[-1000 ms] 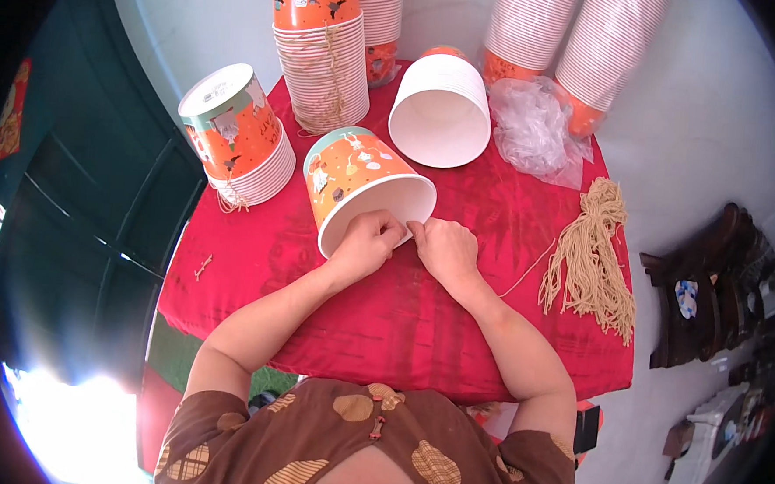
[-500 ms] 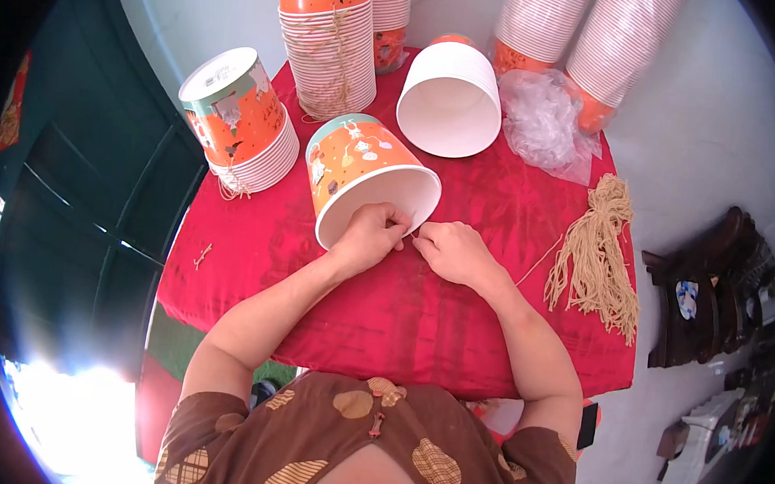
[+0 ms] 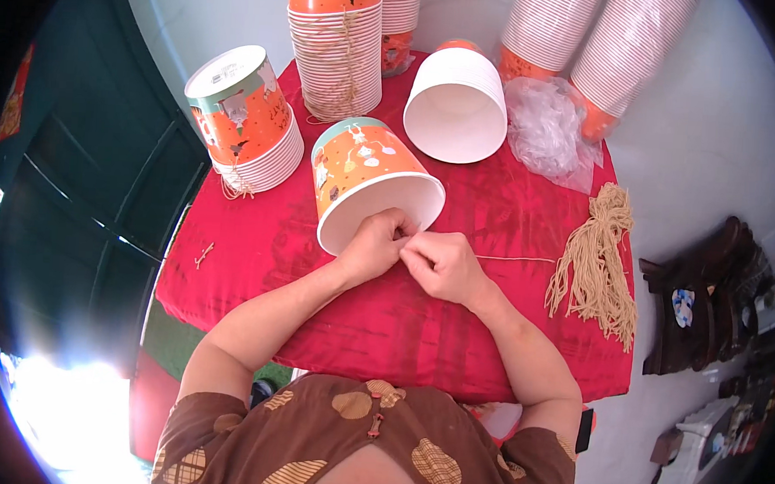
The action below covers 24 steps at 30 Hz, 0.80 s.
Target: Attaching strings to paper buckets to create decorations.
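An orange paper bucket with a green band lies tilted on the red cloth, its white mouth toward me. My left hand is closed at the mouth's lower right rim, fingers inside and thumb outside. Touching it, my right hand pinches a thin tan string. That string stretches right to a tan bundle of strings on the cloth. Where the string meets the rim is hidden by my fingers.
Behind stands a tall stack of buckets wound with string. A shorter upturned stack is at left, and a white-mouthed bucket lies farther back. Crumpled clear plastic sits before wrapped stacks. A string scrap lies left.
My right hand has moved slightly left and up against my left hand. The string to the bundle now runs straight and nearly level. The bucket stays at the same place on the cloth.
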Each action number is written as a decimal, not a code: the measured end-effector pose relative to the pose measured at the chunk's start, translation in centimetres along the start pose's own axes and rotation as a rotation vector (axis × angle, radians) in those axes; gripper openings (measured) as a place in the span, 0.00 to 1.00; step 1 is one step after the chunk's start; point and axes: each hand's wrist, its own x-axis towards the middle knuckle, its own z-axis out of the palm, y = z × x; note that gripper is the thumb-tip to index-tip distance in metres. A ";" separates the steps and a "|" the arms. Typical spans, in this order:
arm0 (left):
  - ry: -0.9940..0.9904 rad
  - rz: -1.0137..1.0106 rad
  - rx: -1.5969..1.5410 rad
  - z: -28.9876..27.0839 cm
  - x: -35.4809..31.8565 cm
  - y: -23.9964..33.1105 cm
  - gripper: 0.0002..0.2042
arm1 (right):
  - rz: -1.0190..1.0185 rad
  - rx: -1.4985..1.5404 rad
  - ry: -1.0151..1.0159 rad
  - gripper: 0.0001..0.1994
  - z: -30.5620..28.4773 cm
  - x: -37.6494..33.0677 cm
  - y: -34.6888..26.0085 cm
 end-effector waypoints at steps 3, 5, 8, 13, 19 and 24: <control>0.006 -0.010 -0.041 0.0 0.0 -0.2 0.04 | -0.144 0.021 -0.013 0.06 -0.2 0.5 -0.7; 0.037 0.048 -0.010 0.1 0.1 -0.4 0.04 | -0.115 -0.150 0.147 0.07 -0.6 0.5 -0.5; 0.011 -0.025 -0.027 0.0 0.0 0.2 0.03 | 0.048 -0.289 0.243 0.01 0.3 -0.5 1.9; 0.027 -0.064 -0.066 -0.1 -0.1 -0.1 0.03 | 0.152 -0.404 0.154 0.10 0.7 -0.6 2.1; 0.033 -0.063 -0.070 -0.1 -0.3 0.1 0.03 | 0.092 -0.364 0.131 0.08 0.9 -0.6 2.6; 0.033 -0.067 -0.058 -0.3 -0.4 0.7 0.03 | 0.161 -0.266 0.089 0.03 0.8 -0.6 3.0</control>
